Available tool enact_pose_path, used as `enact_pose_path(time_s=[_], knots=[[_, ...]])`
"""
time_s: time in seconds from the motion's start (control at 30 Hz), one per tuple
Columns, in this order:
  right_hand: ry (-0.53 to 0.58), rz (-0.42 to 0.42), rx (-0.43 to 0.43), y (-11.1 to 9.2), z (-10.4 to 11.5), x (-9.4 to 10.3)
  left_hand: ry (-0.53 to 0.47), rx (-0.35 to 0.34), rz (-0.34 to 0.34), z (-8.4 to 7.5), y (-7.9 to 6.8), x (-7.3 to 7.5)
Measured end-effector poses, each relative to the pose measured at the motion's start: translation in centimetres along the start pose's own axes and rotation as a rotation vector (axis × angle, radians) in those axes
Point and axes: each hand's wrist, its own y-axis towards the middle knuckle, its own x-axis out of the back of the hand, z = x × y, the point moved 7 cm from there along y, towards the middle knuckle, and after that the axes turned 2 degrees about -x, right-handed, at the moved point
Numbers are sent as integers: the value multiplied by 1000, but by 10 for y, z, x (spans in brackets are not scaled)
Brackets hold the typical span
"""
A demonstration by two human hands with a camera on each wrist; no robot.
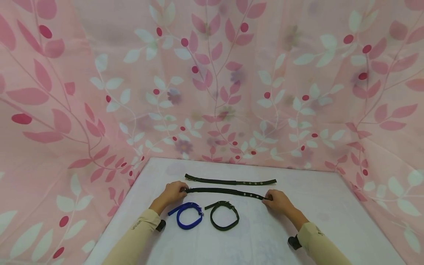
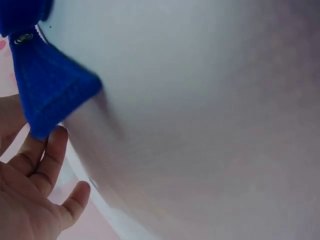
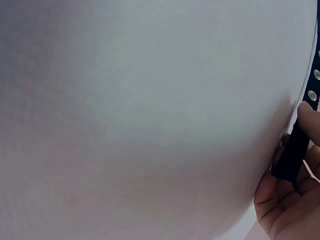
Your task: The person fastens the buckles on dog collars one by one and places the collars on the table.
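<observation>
A dark strap collar stretches between the two hands in the head view, nearly straight with a slight bow. My left hand grips its buckle end, and the fingers partly cover the buckle. At the other end, my right hand pinches the tip past the metal eyelets. The right wrist view shows the black strap tip between thumb and fingers. Close by the left hand lies a blue collar fastened into a loop; its tail looms in the left wrist view.
Behind the held collar, a dark green collar lies straight. Right of the blue one is a dark green looped collar. All rest on a white-covered table, with pink leaf-patterned cloth behind and at both sides.
</observation>
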Motion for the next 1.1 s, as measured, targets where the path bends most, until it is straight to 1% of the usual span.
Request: enact_pose_path(time_s=[0.17,0.23,0.3,0.37,0.5,0.6,0.77,0.83,0.9,1.03,1.1], knots=[[66,-23,-17,-3,1,4,-85,32,16,0,-3,3],[100,-29,-42,-4,1,6,-127,43,16,-1,-4,6],[133,-31,-61,-6,1,7,-167,44,0,-1,-4,10],[177,-40,-86,-8,1,9,-218,32,-34,-3,-4,16],[286,-99,-121,-10,2,18,-343,26,-87,-7,-4,27],[395,-150,-145,-12,5,26,-455,44,-92,-10,-5,32],[576,-224,-171,-18,12,39,-667,58,-84,-19,-8,35],[653,-247,-161,-20,17,43,-754,51,-79,-23,-11,36],[743,-260,-148,-23,23,46,-839,28,-74,-30,-13,39],[927,-240,-56,-30,41,52,-1041,-10,-73,-43,-18,44],[994,-227,-2,-33,50,55,-1148,-24,-86,-48,-20,46]])
